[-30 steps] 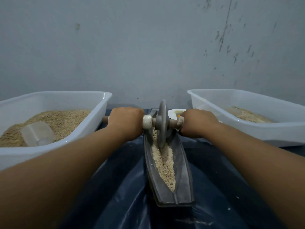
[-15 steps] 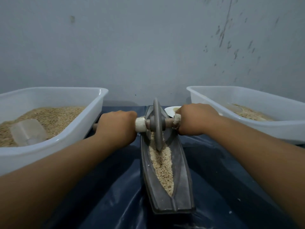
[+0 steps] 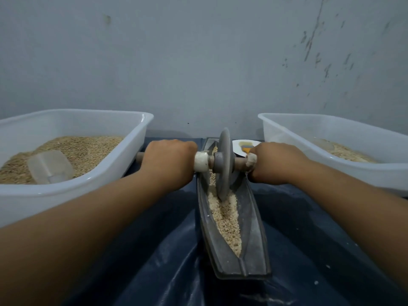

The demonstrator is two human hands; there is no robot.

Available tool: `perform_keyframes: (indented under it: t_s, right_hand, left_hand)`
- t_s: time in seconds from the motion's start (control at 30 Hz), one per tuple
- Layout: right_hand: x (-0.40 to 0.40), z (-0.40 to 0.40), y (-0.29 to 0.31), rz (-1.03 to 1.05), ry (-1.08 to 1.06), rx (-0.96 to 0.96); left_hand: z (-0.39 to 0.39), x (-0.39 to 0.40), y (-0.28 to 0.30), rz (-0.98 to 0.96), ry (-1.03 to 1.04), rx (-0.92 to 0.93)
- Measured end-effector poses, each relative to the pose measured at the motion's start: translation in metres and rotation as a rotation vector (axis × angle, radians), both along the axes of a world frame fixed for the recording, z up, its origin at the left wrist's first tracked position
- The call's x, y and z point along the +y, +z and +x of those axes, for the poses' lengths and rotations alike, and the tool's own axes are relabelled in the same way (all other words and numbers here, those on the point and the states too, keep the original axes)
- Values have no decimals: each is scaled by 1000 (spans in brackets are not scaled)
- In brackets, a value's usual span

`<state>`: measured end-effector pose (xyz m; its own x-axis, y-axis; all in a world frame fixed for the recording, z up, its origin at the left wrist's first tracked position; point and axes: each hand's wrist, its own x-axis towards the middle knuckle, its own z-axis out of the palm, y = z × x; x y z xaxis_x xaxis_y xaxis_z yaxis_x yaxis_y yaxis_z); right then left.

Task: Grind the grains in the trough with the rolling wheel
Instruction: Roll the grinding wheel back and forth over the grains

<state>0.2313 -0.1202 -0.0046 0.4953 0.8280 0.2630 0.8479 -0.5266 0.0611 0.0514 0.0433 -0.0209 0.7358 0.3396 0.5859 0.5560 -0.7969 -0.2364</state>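
Your left hand point(image 3: 169, 163) and right hand point(image 3: 272, 165) grip the grey stone rolling wheel's point(image 3: 223, 164) axle; the beige grains point(image 3: 227, 219) in the dark boat-shaped trough point(image 3: 254, 246) look coarse, so grinding is well short of done.

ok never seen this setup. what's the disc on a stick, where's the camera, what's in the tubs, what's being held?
No machine here: a person works with bare hands, and the one camera sits on their head, looking forward and down along both forearms.

The disc is a grinding wheel on an axle. It stands on edge in a narrow, boat-shaped trough holding grains. The left hand and right hand each grip one end of the axle, one on each side of the wheel.

The trough lies on a dark blue sheet. The left tub holds a lot of grain and a clear scoop. The right tub holds less. A small white dish sits behind the right hand; its contents are too unclear to name.
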Motion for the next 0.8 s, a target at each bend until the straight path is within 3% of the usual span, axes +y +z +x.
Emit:
perform_keyframes:
  t_s: [0.17,0.33,0.6,0.8]
  right_hand:
    - [16,-3,15,-19,-36,-101]
    - [-1,-7,9,-94,14,-29]
    - [16,-6,11,-28,-59,-115]
    - [-14,-19,6,-101,34,-27]
  left_hand:
    - [8,2,10,-209,21,38]
    - [-10,-4,-4,-141,3,13]
    - [10,0,22,-288,5,150]
    - [-25,-19,9,-276,-22,178]
